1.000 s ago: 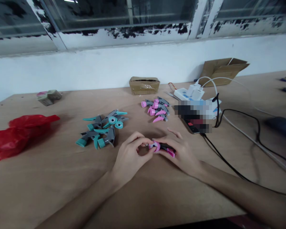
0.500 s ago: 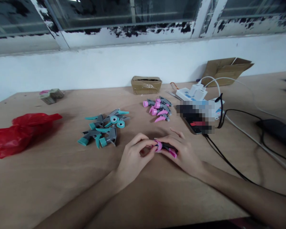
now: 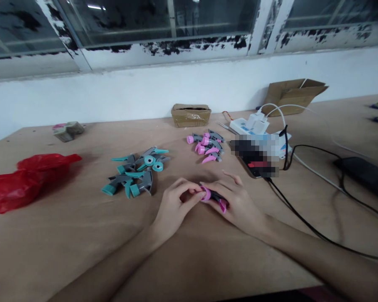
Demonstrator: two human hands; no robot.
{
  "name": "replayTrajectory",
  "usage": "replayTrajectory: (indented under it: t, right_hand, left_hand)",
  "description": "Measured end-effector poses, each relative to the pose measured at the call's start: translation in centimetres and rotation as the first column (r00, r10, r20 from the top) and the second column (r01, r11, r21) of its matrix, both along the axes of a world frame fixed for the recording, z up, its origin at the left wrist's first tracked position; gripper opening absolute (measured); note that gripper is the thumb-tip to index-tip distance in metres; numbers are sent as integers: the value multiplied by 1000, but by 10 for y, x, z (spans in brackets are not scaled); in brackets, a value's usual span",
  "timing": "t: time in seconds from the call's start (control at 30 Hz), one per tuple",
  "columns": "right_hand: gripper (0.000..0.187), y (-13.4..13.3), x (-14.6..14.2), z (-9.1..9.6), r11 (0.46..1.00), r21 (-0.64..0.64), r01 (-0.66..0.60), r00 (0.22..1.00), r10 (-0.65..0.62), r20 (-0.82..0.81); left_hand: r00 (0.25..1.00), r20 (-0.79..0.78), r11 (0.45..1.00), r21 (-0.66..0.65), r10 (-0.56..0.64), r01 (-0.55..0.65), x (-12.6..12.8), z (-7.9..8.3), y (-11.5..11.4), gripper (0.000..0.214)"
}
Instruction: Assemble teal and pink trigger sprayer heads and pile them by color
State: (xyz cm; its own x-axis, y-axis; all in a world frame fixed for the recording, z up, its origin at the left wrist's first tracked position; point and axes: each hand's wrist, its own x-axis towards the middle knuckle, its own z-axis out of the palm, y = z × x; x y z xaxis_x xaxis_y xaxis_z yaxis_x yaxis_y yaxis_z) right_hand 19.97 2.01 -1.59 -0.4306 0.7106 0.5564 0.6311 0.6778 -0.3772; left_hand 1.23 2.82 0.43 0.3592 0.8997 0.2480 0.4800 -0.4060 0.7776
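A trigger spray head (image 3: 222, 204) with a pink collar, a pink trigger and a dark body lies across the fingers of my right hand (image 3: 239, 201), which is closed around it. The thumb and fingers of my left hand (image 3: 176, 203) pinch at the open end of the pink collar (image 3: 206, 193). Whether a small part sits between those fingertips, I cannot tell. Beyond my hands lies a pile of grey-and-pink spray heads (image 3: 211, 147). Several grey-and-teal spray heads (image 3: 138, 170) are heaped to the left.
A red plastic bag (image 3: 28, 180) lies far left, with small blocks (image 3: 67, 131) behind it. Cardboard boxes (image 3: 191, 116) stand by the wall. On the right are a phone (image 3: 253, 165), a power strip (image 3: 239, 124), cables and a black adapter (image 3: 362, 174).
The view has shifted slightly. My left fingertips have closed in tighter against the pink collar, and the spray head has turned a little in my right hand.
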Motion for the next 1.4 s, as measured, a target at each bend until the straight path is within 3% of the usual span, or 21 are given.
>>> replayTrajectory:
  t: [0.37, 0.47, 0.6, 0.67, 0.77, 0.9, 1.0, 1.17, 1.4]
  right_hand:
    - [36, -1, -2, 3, 995, -22, 100, 985, -96, 141]
    - [33, -1, -2, 7, 995, -31, 95, 987, -90, 131]
    - [32, 1, 1, 13, 995, -51, 83, 994, -79, 77]
    - [33, 2, 2, 14, 995, -55, 84, 996, -81, 48]
    - [32, 3, 4, 15, 995, -62, 79, 997, -78, 17]
    - [30, 5, 5, 15, 995, -54, 81, 996, -83, -29]
    - [27, 8, 6, 16, 995, -46, 93, 993, -97, -73]
    - [26, 8, 8, 22, 993, -26, 118, 986, -120, -116]
    - [22, 8, 16, 40, 973, 116, 199, 959, -169, -229]
  left_hand:
    - [990, -140, 998, 60, -25, 34, 6, 1, -6, 8]
    - [986, -168, 997, 78, 6, 7, 3, 4, 3, 19]
    - [955, -197, 957, 232, 221, -174, 13, 19, 43, 37]
    - [943, -209, 935, 297, 261, -193, 31, 28, 73, 34]
    - [890, -328, 912, 362, 317, -192, 68, 33, 117, 50]
    - [733, -565, 923, 283, 380, -260, 106, 25, 158, 73]
    - [692, -640, 942, 226, 335, -246, 113, 18, 175, 75]
    - [683, -675, 960, 211, 278, -181, 107, 15, 177, 63]
    - [717, -664, 970, 229, 212, -75, 98, 12, 137, 53]
